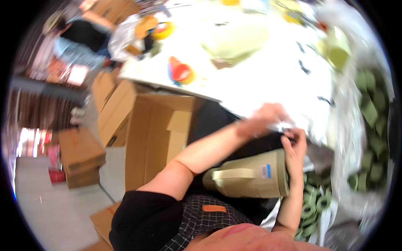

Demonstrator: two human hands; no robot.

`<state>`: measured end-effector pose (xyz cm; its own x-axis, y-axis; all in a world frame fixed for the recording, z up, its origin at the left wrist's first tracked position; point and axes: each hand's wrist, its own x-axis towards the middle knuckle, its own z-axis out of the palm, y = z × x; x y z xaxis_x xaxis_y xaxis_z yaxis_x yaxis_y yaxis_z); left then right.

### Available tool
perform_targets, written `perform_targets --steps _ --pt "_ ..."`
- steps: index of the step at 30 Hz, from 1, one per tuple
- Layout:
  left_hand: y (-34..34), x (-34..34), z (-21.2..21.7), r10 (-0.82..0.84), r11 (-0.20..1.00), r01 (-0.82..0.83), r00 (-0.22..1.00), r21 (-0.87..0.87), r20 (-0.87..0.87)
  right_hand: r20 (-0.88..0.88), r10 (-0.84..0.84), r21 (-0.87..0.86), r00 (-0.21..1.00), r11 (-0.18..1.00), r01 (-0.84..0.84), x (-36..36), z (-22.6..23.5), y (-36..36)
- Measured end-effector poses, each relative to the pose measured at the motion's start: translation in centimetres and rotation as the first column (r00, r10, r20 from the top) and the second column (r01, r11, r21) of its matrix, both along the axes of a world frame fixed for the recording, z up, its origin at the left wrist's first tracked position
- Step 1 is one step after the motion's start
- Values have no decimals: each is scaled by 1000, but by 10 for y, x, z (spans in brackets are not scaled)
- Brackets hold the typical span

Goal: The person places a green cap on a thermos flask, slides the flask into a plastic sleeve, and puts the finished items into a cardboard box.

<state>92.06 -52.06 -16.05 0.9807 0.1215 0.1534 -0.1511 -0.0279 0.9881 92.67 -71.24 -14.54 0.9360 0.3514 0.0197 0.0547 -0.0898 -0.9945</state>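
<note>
My left hand (268,119) is smeared by motion at the front edge of the white table, so its fingers do not show clearly. Close beside it, my right hand (295,146) has its thumb and fingers pinched together. A shiny, blurred bit and something small and dark show between the two hands; what it is I cannot make out. Across my lap lies an olive-beige tumbler (255,188) on its side, its wide end by my right wrist. A paler handle (233,174) and a small blue-and-white sticker (266,171) are on its upper side.
An open cardboard box (144,125) stands left of my lap. The white table (251,88) bears a roll of tape (162,31), an orange-red round item (181,72) and a pale green cup (337,50). Bags of green parts (372,121) and green rings (310,209) sit at right.
</note>
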Motion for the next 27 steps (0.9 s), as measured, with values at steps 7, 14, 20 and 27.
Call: perform_targets --steps 7,14,20,27 --pt "-22 -43 48 -121 965 105 991 -241 -53 124 -53 50 991 998 47 9 -12 -25" --pt "13 -66 75 -363 525 283 927 -803 89 -118 -377 274 919 877 395 29 -51 -82" --pt "19 -46 -1 213 962 -204 977 180 -29 -384 -456 244 803 788 565 -34 -65 -79" --pt "7 -182 109 143 766 -273 955 582 259 290 -356 -187 888 889 417 -144 -57 -29"
